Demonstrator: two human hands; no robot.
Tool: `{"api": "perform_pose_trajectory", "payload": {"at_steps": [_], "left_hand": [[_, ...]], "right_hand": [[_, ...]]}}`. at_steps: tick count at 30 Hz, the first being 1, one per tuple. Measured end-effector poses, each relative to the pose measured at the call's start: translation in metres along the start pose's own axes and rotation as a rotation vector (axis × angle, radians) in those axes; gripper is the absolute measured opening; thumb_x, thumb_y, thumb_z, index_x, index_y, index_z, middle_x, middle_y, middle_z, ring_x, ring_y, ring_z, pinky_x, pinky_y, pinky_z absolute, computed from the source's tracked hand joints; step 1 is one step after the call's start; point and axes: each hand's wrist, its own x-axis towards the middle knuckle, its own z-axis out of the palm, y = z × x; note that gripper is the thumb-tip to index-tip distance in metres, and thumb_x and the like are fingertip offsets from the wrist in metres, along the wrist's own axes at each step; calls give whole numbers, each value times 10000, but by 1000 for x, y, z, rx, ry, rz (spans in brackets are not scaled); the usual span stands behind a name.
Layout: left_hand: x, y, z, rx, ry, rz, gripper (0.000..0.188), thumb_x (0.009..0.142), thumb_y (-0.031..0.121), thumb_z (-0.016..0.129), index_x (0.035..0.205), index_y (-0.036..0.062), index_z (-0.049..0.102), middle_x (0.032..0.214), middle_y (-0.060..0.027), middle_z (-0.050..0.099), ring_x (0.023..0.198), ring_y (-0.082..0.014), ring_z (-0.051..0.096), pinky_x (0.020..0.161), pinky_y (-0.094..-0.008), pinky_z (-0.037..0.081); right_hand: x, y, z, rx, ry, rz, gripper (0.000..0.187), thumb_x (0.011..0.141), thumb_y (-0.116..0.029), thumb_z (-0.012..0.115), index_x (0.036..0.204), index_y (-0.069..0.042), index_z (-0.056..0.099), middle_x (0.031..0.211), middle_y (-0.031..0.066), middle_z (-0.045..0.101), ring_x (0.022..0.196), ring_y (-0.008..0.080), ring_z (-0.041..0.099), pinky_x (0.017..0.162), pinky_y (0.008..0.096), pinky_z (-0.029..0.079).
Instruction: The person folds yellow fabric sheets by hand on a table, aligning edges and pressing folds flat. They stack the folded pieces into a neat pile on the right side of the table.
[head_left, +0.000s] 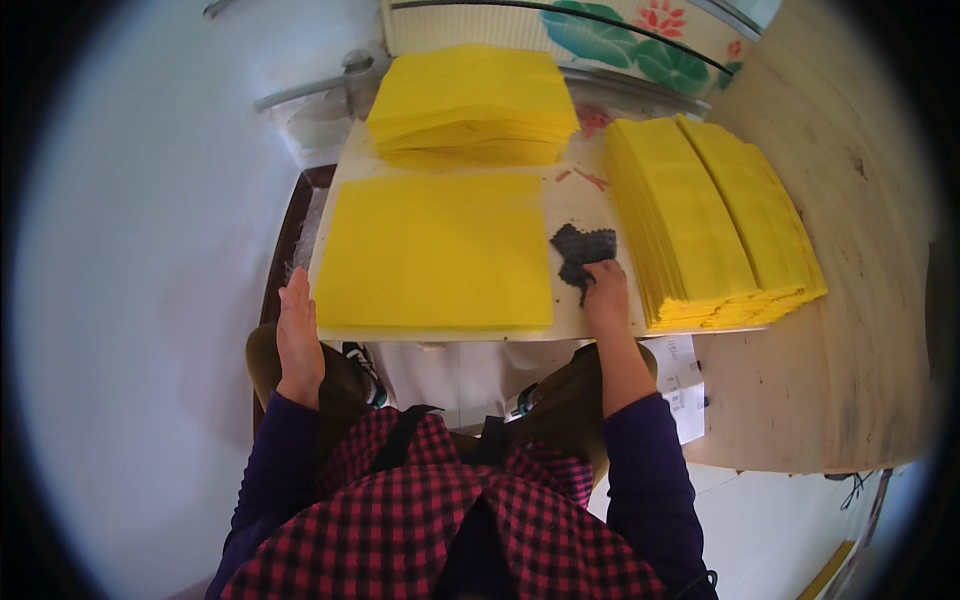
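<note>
A flat yellow sheet (435, 255), seemingly the top of a low pile, lies on the table in front of me. My left hand (299, 335) is raised by its left edge, fingers stretched out and flat, holding nothing. To the right of the sheet lies a crumpled dark grey cloth (585, 245) with zigzag edges. My right hand (606, 298) has its fingers closed on the near end of that cloth, which rests on the tabletop. Part of the fingers' grip is hidden by the hand.
Behind the sheet stands a tall yellow stack (470, 95). Folded yellow bundles (690, 220) fill the table's right side, beside a wooden panel (840, 220). Small red scraps (590, 180) lie between the stacks. A clear jar (359, 78) stands at the back left. White printed paper (682, 390) shows below the table edge.
</note>
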Motion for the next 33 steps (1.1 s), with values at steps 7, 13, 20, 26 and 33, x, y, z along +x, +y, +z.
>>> {"api": "perform_pose_trajectory", "payload": {"at_steps": [7,13,20,26,33], "left_hand": [[-4,1,-33,70,65,15,638,1035,450,223,1473,-13,249,1550,-137,236,1448,-223,178,1176,-359,114],[4,2,-45,257,34,42,619,1040,432,185,1468,-8,268,1535,-132,276,1436,-214,219,1169,-358,160],[16,-8,-41,234,39,26,609,1040,426,226,1440,-22,329,1502,-150,327,1416,-224,255,1167,-355,163],[28,-14,-40,416,-64,172,511,1047,351,273,1329,-20,484,1391,-128,471,1346,-215,372,1133,-340,241],[54,-10,-45,742,-313,478,254,983,199,479,955,-4,629,1015,-124,618,984,-264,565,891,-337,418]], "right_hand": [[40,9,10,-239,85,150,301,924,-347,568,882,-52,613,914,164,622,855,379,595,709,468,481],[55,11,13,91,419,232,318,954,-280,553,881,21,624,856,228,633,776,392,599,695,444,472],[65,17,19,273,416,81,354,955,-189,529,1234,27,550,1208,229,571,1069,370,555,939,418,440],[48,-8,16,93,451,-32,317,920,-152,583,1214,-33,585,1261,176,544,1135,313,522,984,406,413],[12,-55,-9,563,-27,-219,100,908,-89,590,917,-2,639,957,94,637,943,225,587,844,318,457]]}}
